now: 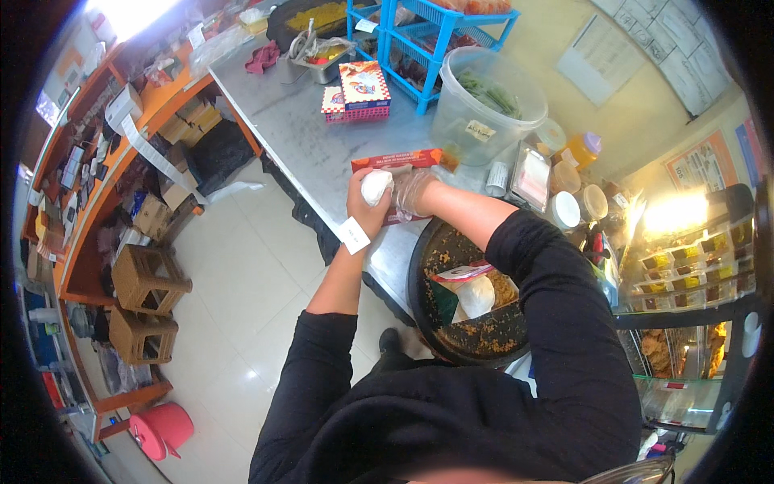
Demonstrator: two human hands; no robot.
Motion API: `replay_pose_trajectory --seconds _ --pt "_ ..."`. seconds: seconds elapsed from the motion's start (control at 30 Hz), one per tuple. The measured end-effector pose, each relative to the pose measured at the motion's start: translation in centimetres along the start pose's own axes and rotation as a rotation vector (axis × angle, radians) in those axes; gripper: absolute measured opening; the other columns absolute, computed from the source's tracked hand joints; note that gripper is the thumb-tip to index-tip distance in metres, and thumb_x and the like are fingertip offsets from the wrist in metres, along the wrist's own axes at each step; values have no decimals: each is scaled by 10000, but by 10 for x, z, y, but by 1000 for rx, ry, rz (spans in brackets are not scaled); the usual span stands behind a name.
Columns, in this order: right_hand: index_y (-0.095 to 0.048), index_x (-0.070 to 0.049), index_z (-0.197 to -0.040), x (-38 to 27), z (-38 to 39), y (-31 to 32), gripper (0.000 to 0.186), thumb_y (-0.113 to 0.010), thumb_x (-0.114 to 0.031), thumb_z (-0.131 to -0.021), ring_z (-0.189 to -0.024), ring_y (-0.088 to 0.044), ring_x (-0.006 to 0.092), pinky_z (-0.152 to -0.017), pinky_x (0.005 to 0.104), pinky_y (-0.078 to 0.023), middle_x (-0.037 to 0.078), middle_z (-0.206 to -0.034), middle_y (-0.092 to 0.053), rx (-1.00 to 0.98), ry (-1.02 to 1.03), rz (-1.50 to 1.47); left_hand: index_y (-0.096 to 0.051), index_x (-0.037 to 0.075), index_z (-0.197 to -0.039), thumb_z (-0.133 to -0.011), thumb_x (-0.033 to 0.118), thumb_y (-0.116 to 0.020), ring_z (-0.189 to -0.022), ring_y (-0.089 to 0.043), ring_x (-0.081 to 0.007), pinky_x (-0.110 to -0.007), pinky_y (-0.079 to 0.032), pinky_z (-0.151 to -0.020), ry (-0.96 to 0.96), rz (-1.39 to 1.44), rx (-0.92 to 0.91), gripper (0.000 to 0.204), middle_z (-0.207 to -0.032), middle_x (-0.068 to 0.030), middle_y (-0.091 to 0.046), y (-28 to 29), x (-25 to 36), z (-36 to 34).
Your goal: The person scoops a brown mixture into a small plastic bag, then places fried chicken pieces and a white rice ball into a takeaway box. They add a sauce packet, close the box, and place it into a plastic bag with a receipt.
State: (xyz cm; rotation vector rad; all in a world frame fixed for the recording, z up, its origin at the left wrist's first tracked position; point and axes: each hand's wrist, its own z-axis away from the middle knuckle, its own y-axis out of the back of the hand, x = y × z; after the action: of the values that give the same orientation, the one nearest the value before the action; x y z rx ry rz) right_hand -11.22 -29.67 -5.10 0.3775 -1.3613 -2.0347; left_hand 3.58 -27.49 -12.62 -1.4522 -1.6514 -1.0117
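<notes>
1. Gripping a white, rounded, crumpled bundle (376, 187) in the head view, the bare left hand (368, 203) curls its fingers around the sides and leaves the top showing.

2. The right hand (416, 194), in a clear plastic glove, is close beside it, over a red printed cardboard box (403, 157) on the grey marbled tabletop (300, 137). Its fingertips are partly hidden, so I cannot tell whether they are clamped on anything.

3. As for progress, the work looks under way: the bundle is already in hand and not set down. The hands hide much of the box, so what it contains cannot be told.

4. A second white, rounded piece (476, 298) is unhandled in the large round black pan (421, 278) nearer the body, beside a dark green piece (442, 302) and brown crumbs (505, 288).

5. The held bundle looks pale, soft and lightly creased, narrower toward the top; whether it is paper or plastic is unclear. It is above the near-left part of the box, just above a small white rectangular tag (355, 235) at the left wrist.
</notes>
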Motion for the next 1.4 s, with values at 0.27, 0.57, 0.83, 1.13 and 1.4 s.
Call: replay_pose_trajectory --seconds 0.27,0.57,0.83,1.13,1.4 --pt "-596 -117 -1267 16 9 -20 417 -572 -63 -854 -1045 -662 323 -837 452 -545 173 -1202 -641 -143 -37 34 -498 65 -1253 -686 15 -735 -1073 -554 -411 -448 -463 -941 -126 -416 -377 617 -1173 -189 -561 -8 5 -18" --pt "-589 -235 -1254 26 21 -58 462 -536 -16 -851 -1083 -637 314 -815 444 -551 100 -1186 -647 -38 55 136 -565 121 -1117 -812 109 -576 -987 -582 -358 -458 -495 -866 -317 -1057 -406 306 -1087 -122 -572 -29 -9 -36" --pt "-639 -160 -1174 18 33 -59 344 -542 -67 -858 -1103 -630 304 -897 442 -521 109 -1190 -652 203 21 42 -473 188 -1393 -867 265 -601 -1258 -474 -421 -562 -309 -1106 -254 -1262 -742 547 -1337 -169 -498 -40 -24 -27" --pt "-681 -93 -978 -7 163 57 238 -619 -72 -748 -892 -685 315 -815 418 -544 87 -980 -709 421 -152 -98 -699 49 -1042 -958 290 -572 -818 -659 -238 -380 -515 -734 116 -412 -675 285 -917 -166 -686 15 5 -44" --pt "-613 -91 -1254 -75 367 1 415 -585 -74 -839 -1231 -562 278 -1029 414 -427 76 -1295 -624 1107 -279 -675 -591 18 -1080 -960 332 -603 -592 -563 -147 -284 -481 -544 476 44 82 337 -809 -73 -616 51 -47 -128"
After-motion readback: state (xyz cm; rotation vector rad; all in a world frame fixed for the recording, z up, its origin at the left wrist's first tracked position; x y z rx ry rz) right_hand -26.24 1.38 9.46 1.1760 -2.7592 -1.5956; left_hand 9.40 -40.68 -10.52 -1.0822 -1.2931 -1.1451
